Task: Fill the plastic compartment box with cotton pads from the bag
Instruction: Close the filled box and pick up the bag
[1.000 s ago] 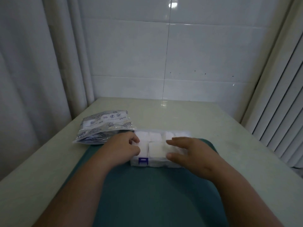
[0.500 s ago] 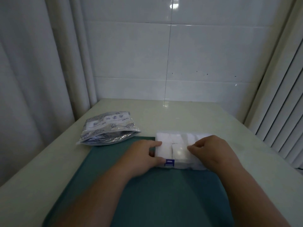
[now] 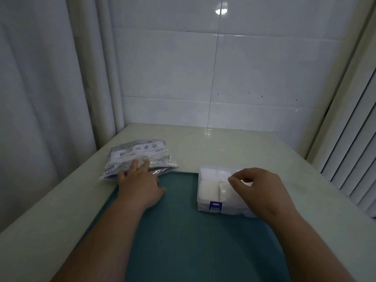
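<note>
I read the step as going to the bag (image 3: 138, 153) for more pads, so I want my left hand (image 3: 140, 186) to find the bag's mouth before it closes on anything. The foil looks slippery and crumpled, and a grab at the middle would only slide it over the table (image 3: 223, 143). It is better to press it flat, work the fingers into the opening on the near edge, and lift out a small, neat stack that will drop square into one cell. The box (image 3: 204, 207) looks light, so my right hand (image 3: 258, 186) should steady it while the left works.

My left hand lies flat with its fingers straight and slightly spread. The fingertips rest on the near part of the bag and the palm is over the far left corner of the mat (image 3: 193, 241). It grips nothing yet.

My right hand is curled over the right half of the box, with thumb and forefinger tips drawn close together above the top. I cannot tell whether they pinch a pad, the lid edge or nothing.

The box sits at the mat's far right corner, well apart from the bag, with its blue latch (image 3: 215, 206) facing me. White pads (image 3: 209, 186) show in every cell I can see, so the filling seems close to finished. I cannot tell whether the lid is down.
</note>
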